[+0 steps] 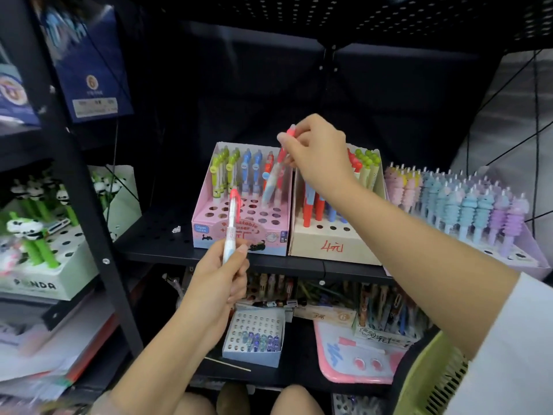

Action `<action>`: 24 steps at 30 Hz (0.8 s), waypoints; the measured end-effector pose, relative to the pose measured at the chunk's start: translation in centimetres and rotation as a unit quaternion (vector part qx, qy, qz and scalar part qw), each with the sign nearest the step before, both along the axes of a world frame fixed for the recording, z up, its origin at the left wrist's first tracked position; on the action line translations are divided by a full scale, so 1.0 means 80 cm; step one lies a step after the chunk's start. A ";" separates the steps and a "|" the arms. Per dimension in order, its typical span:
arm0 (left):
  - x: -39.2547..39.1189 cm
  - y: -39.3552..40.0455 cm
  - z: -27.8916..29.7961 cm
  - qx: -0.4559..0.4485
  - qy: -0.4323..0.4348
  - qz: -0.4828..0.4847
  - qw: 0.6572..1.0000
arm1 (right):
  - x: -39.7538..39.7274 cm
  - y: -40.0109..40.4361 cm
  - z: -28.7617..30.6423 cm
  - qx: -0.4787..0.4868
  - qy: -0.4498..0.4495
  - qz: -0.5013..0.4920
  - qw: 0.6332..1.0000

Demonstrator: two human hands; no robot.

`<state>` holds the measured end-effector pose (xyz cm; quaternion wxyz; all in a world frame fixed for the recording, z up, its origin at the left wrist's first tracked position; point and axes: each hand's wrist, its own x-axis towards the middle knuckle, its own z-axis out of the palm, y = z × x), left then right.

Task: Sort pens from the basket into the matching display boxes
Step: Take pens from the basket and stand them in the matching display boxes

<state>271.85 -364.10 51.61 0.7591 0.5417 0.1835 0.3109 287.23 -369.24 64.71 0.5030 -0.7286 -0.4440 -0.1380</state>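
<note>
A pink display box (239, 235) with a holed top stands on the black shelf, with green, blue and red pens upright in its back rows. My right hand (317, 151) pinches the red top of a red-and-blue pen (273, 178) whose tip points down into the right side of that box. My left hand (218, 283) grips a white pen with a red cap (232, 217), held upright in front of the box. The yellow-green basket (431, 381) shows at the bottom right, under my right forearm.
A beige box (332, 247) with red and blue pens stands right of the pink one, then a lilac box (526, 253) of pastel pens. A panda pen box (45, 277) sits on the left rack. A black upright post (89, 205) separates the racks. Lower shelf holds more boxes.
</note>
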 end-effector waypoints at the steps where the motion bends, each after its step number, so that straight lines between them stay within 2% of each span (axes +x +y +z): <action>1: -0.001 0.002 0.000 0.004 0.001 -0.001 1.000 | 0.000 0.006 -0.001 -0.033 -0.031 -0.022 0.999; 5: -0.005 0.009 0.001 0.004 0.001 -0.005 1.000 | -0.001 0.024 -0.003 -0.136 -0.106 -0.075 0.982; 11: -0.009 0.013 -0.001 -0.051 -0.011 -0.008 0.999 | 0.001 0.026 0.009 -0.163 -0.112 -0.103 0.975; 15: -0.012 0.012 -0.002 -0.058 -0.018 -0.011 0.998 | -0.001 0.029 0.000 -0.208 -0.164 -0.138 0.954; 21: -0.013 0.011 -0.003 -0.058 -0.012 -0.014 0.998 | -0.002 0.040 0.002 -0.335 -0.257 -0.191 0.886; 24: -0.016 0.013 -0.002 -0.053 -0.012 -0.014 0.998 | 0.003 0.039 0.000 -0.401 -0.334 -0.220 0.824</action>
